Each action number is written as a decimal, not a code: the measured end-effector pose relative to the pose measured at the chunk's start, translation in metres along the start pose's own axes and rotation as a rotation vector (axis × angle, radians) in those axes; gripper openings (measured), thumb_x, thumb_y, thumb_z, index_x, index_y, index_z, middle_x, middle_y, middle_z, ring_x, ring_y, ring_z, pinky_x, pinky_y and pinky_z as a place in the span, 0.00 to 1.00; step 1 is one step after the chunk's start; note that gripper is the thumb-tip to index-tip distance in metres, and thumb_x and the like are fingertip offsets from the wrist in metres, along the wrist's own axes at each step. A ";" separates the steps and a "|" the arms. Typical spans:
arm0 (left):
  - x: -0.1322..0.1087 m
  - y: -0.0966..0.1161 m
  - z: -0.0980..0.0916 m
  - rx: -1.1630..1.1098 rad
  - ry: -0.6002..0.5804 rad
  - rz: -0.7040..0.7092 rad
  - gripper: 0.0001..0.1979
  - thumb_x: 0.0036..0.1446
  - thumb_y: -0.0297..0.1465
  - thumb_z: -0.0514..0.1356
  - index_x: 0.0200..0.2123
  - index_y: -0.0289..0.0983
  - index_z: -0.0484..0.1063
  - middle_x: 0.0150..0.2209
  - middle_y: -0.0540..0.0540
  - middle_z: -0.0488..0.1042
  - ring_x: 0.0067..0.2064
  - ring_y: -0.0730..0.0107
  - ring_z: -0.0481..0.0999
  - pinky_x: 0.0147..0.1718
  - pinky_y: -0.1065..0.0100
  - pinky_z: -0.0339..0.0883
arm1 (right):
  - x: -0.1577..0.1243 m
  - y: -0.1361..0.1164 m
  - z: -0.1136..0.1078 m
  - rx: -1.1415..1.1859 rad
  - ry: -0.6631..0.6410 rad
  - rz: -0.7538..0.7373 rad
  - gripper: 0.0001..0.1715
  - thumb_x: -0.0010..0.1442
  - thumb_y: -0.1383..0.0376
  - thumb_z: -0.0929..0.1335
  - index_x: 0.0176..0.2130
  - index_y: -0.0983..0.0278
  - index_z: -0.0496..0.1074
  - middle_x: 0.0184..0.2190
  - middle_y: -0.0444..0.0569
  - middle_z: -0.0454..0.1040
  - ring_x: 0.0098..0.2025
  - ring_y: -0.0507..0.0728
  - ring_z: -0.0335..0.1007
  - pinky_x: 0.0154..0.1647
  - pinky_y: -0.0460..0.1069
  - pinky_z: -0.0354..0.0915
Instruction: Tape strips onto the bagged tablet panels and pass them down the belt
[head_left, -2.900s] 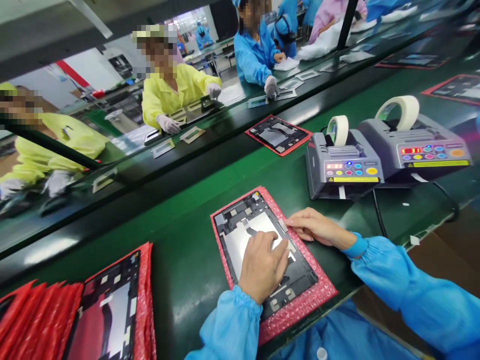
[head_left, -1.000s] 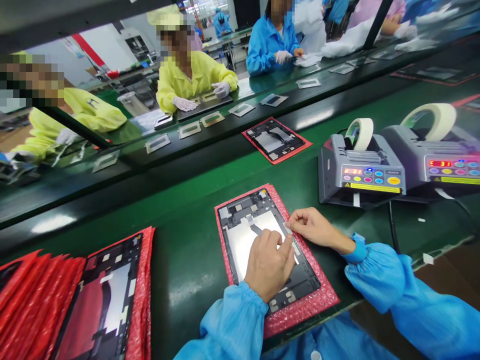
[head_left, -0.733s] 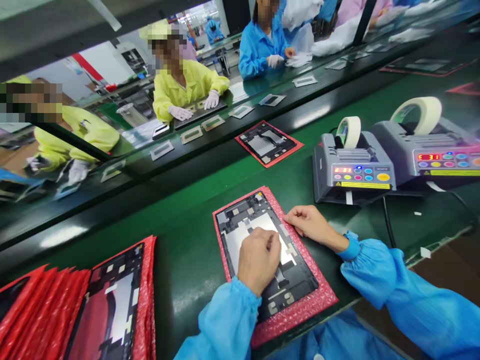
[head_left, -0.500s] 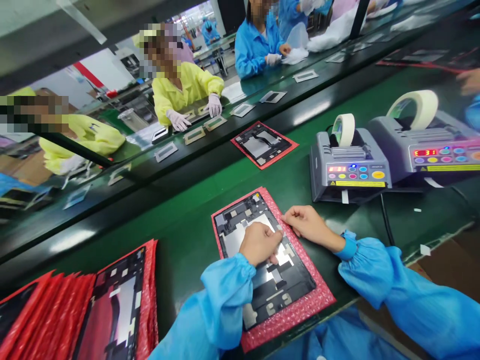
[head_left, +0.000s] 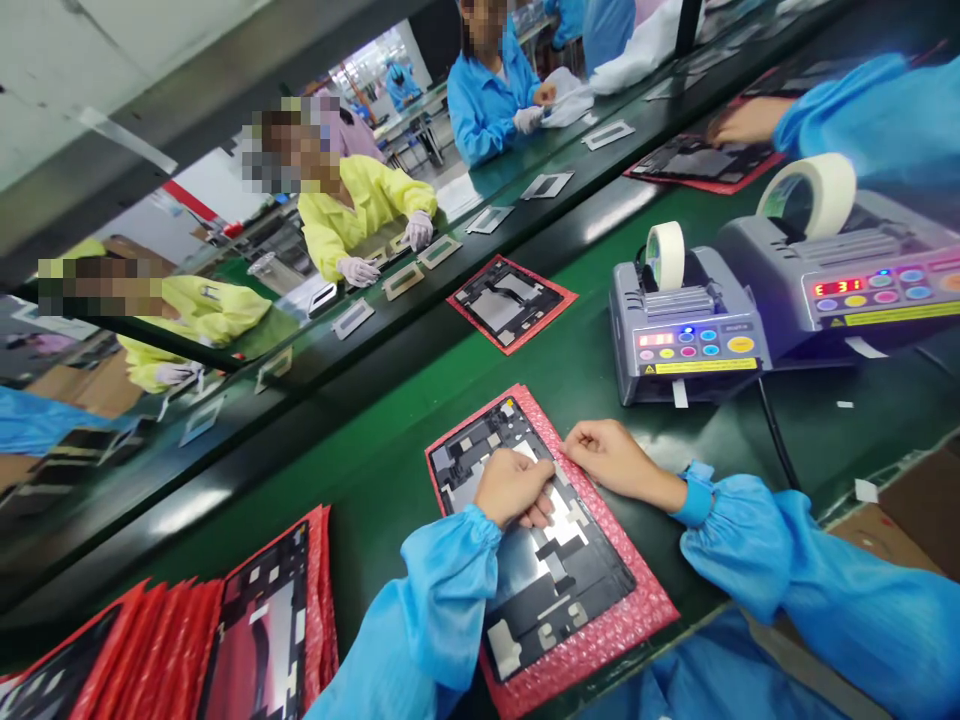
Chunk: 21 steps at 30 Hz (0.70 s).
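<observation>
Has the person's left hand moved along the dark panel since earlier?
Yes. The left hand has slid up the dark panel, toward its far end, baring its near half.

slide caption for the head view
Left hand and right hand rest on a tablet frame on red bubble wrap, near a tape dispenser.

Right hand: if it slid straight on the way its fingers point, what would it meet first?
The open tablet chassis on the red bubble wrap: the right hand sits at its right edge, fingers pointing left across it. Just beyond, probably, the curled left hand; depth is unclear.
</observation>
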<state>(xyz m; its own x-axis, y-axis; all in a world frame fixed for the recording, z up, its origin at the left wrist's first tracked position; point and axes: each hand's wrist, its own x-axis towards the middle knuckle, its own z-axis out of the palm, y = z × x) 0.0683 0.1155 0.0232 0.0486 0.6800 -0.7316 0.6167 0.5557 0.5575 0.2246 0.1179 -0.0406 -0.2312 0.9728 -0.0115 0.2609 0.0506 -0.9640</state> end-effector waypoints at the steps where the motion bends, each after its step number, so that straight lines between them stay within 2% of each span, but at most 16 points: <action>1: -0.001 0.001 0.000 -0.001 -0.002 -0.005 0.15 0.51 0.37 0.55 0.18 0.33 0.65 0.15 0.45 0.70 0.14 0.70 0.70 0.09 0.75 0.56 | 0.000 0.000 0.000 -0.016 0.007 -0.009 0.09 0.54 0.66 0.63 0.25 0.67 0.68 0.16 0.42 0.66 0.18 0.48 0.58 0.18 0.43 0.52; 7: -0.011 -0.001 0.003 -0.018 -0.074 -0.015 0.16 0.49 0.38 0.59 0.17 0.33 0.63 0.15 0.45 0.70 0.14 0.71 0.69 0.09 0.76 0.56 | 0.001 -0.002 0.001 -0.076 0.032 -0.044 0.09 0.53 0.67 0.63 0.25 0.67 0.70 0.17 0.43 0.67 0.20 0.49 0.58 0.20 0.43 0.52; 13: -0.015 -0.005 0.003 -0.073 -0.107 -0.029 0.19 0.47 0.41 0.62 0.17 0.33 0.64 0.16 0.46 0.71 0.13 0.74 0.67 0.08 0.77 0.53 | 0.003 0.000 -0.007 -0.154 0.047 -0.101 0.11 0.57 0.64 0.63 0.25 0.66 0.68 0.16 0.42 0.65 0.20 0.49 0.58 0.21 0.44 0.52; 15: -0.011 0.001 -0.009 -0.061 -0.116 -0.029 0.20 0.44 0.43 0.65 0.17 0.31 0.67 0.18 0.43 0.72 0.14 0.72 0.69 0.09 0.76 0.56 | 0.003 0.001 -0.010 -0.199 0.082 -0.152 0.13 0.59 0.62 0.63 0.26 0.65 0.67 0.17 0.42 0.64 0.20 0.49 0.58 0.22 0.45 0.53; 17: 0.003 0.013 -0.033 -0.056 -0.052 -0.009 0.21 0.44 0.43 0.65 0.19 0.29 0.69 0.20 0.42 0.72 0.16 0.72 0.70 0.11 0.75 0.58 | 0.004 0.002 -0.010 -0.241 0.107 -0.199 0.14 0.60 0.61 0.62 0.26 0.65 0.67 0.18 0.43 0.64 0.21 0.50 0.58 0.24 0.46 0.53; 21: 0.064 0.054 -0.094 -0.106 0.275 0.030 0.16 0.55 0.40 0.58 0.32 0.29 0.70 0.28 0.46 0.72 0.24 0.78 0.70 0.21 0.75 0.64 | 0.002 0.002 -0.006 -0.308 0.103 -0.265 0.14 0.62 0.60 0.61 0.28 0.65 0.66 0.22 0.44 0.64 0.25 0.51 0.59 0.27 0.47 0.55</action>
<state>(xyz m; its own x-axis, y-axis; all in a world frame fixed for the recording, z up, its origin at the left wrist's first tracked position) 0.0304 0.2344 0.0431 -0.1578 0.7930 -0.5885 0.5320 0.5703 0.6258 0.2303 0.1215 -0.0411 -0.2371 0.9338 0.2680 0.4767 0.3522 -0.8055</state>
